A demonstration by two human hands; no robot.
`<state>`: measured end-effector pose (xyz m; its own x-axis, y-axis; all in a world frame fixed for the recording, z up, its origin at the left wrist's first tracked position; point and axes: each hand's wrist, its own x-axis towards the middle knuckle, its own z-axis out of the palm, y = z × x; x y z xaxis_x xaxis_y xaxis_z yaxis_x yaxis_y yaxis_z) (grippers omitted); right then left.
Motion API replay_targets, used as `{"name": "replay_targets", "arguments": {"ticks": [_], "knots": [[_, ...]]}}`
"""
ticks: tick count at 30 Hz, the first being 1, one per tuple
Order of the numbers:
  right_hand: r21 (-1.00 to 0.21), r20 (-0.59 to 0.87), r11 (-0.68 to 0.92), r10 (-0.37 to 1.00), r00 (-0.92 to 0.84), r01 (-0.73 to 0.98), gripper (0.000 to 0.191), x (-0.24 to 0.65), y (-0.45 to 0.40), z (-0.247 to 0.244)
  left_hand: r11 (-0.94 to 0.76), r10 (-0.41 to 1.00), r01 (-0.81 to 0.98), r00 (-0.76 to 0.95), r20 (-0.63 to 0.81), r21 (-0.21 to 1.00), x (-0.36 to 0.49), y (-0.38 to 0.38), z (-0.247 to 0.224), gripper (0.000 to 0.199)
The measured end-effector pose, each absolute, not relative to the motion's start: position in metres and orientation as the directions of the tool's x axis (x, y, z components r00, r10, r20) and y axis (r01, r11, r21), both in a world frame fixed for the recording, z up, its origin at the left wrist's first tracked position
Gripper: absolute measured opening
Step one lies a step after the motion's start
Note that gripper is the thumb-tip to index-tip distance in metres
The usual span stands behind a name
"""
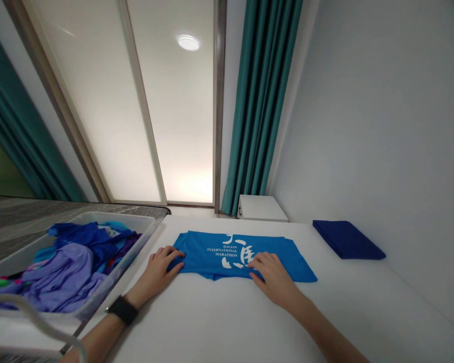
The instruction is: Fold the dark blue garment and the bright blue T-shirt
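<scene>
A blue T-shirt (196, 252) lies folded into a wide strip on the white table (219, 322). White lettering, reading "Dalian International Marathon", and large white marks face up on it. My left hand (162, 269) rests on the shirt's left end, thumb and fingers apart. Over the lower edge, right of the lettering, my right hand (274, 280) lies with bent fingers on the cloth and the thumb held apart. Neither hand lifts the fabric. The shirt's underside is hidden, apart from a small flap below the front edge.
Left of the table, a clear plastic bin (115, 282) holds rumpled purple, blue and other clothes. A folded navy cloth (346, 239) lies at the right by the wall. Behind the table stands a white cabinet (263, 207). A pale curved bar (41, 322) crosses the lower left.
</scene>
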<state>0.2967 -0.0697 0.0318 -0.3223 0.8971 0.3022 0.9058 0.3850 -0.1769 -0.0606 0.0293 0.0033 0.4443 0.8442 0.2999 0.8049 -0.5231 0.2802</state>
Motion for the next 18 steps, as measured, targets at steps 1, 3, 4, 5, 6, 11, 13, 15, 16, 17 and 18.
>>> {"name": "replay_targets", "arguments": {"ticks": [1, 3, 4, 5, 6, 11, 13, 15, 16, 17, 18], "knots": [[-0.179, 0.293, 0.417, 0.887, -0.356, 0.891, 0.016, 0.281, -0.066, 0.034, -0.526, 0.842, 0.803, 0.445, 0.304, 0.28, -0.061, 0.029, 0.003, 0.029], [-0.168, 0.287, 0.472, 0.863, -0.416, 0.865, 0.013, 0.253, -0.059, 0.035, -0.53, 0.839, 0.799, 0.446, 0.313, 0.284, -0.061, 0.03, 0.002, 0.029], [-0.157, 0.291, 0.485, 0.855, -0.428, 0.86, 0.011, 0.241, -0.056, 0.034, -0.531, 0.838, 0.797, 0.444, 0.317, 0.287, -0.062, 0.03, 0.002, 0.028], [-0.145, 0.293, 0.495, 0.848, -0.441, 0.857, 0.01, 0.231, -0.052, 0.033, -0.531, 0.838, 0.796, 0.442, 0.319, 0.291, -0.062, 0.03, 0.002, 0.028], [-0.129, 0.295, 0.503, 0.842, -0.451, 0.855, 0.01, 0.223, -0.05, 0.032, -0.53, 0.839, 0.795, 0.44, 0.32, 0.296, -0.061, 0.03, 0.001, 0.027], [-0.033, 0.322, 0.493, 0.829, -0.458, 0.869, 0.007, 0.203, -0.044, 0.019, -0.524, 0.846, 0.767, 0.416, 0.334, 0.37, -0.062, 0.031, 0.001, 0.028], [0.003, 0.34, 0.48, 0.824, -0.452, 0.877, 0.005, 0.203, -0.044, 0.014, -0.528, 0.844, 0.721, 0.387, 0.371, 0.449, -0.063, 0.031, 0.002, 0.03], [0.04, 0.356, 0.475, 0.815, -0.457, 0.879, 0.006, 0.204, -0.044, 0.011, -0.526, 0.847, 0.661, 0.347, 0.403, 0.536, -0.065, 0.032, 0.004, 0.03], [0.054, 0.365, 0.475, 0.809, -0.46, 0.878, 0.007, 0.204, -0.044, 0.01, -0.521, 0.851, 0.633, 0.329, 0.41, 0.573, -0.066, 0.032, 0.005, 0.03], [0.061, 0.375, 0.476, 0.803, -0.463, 0.877, 0.008, 0.204, -0.043, 0.01, -0.514, 0.856, 0.61, 0.312, 0.413, 0.603, -0.066, 0.032, 0.006, 0.029], [0.062, 0.386, 0.476, 0.799, -0.461, 0.877, 0.009, 0.204, -0.043, 0.01, -0.506, 0.861, 0.594, 0.298, 0.413, 0.626, -0.067, 0.033, 0.007, 0.027]]}}
